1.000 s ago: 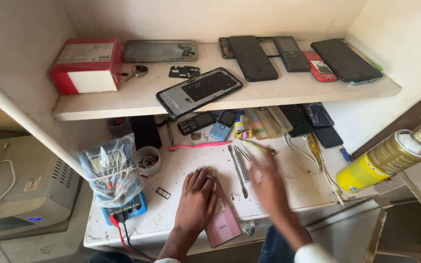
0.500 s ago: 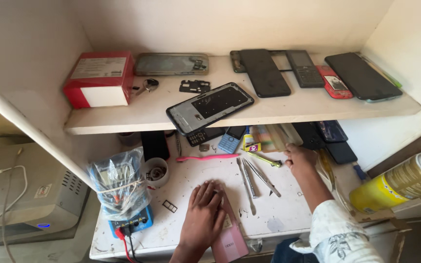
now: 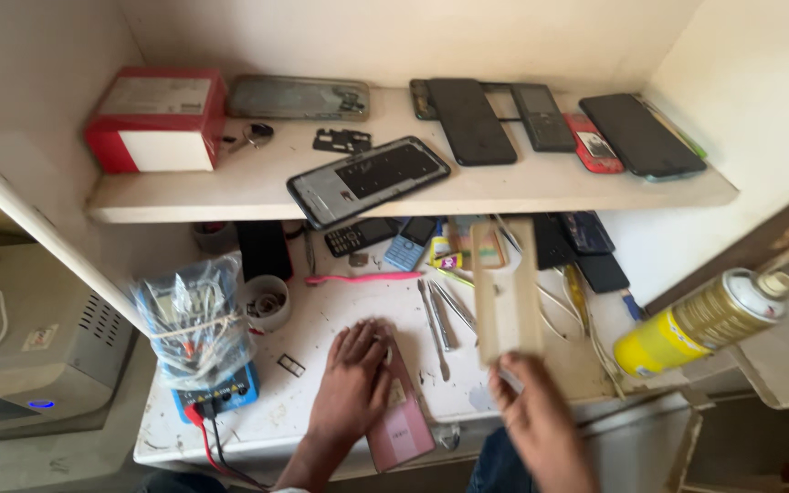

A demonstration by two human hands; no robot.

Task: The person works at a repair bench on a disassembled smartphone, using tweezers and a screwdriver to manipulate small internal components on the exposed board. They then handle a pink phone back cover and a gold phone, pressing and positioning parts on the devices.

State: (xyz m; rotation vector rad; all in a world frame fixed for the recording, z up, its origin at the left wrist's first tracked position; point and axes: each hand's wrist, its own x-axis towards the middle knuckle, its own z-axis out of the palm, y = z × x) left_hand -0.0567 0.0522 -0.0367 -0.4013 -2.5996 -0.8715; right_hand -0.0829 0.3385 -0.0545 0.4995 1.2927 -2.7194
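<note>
- Low in the middle of the frame, the left hand (image 3: 351, 383) is laid flat, fingers spread, on a pink phone (image 3: 399, 415) that rests on the white work table (image 3: 321, 329).
- The pink phone is thin and stiff, and its smooth back is judged to be slippery, so it is best held by its two long edges. Its long side runs from the upper left down to the lower right, with the lower end sticking out past the table's front edge.
- Low and right of the middle, the right hand (image 3: 541, 420) is closed on the bottom end of a pale flat panel (image 3: 507, 290) (blurred, so its kind cannot be told).
- The panel is held upright in the air, long side up and down, just above the table. It is judged light, thin and easy to bend or crack.
- Just beside it, metal tweezers (image 3: 437, 319) are seen on the table.
- At the right, a yellow spray can (image 3: 700, 321) lies tilted.
- Farther up, a shelf (image 3: 230, 196) holds dark phones (image 3: 468, 119) and a red box (image 3: 157, 123).
</note>
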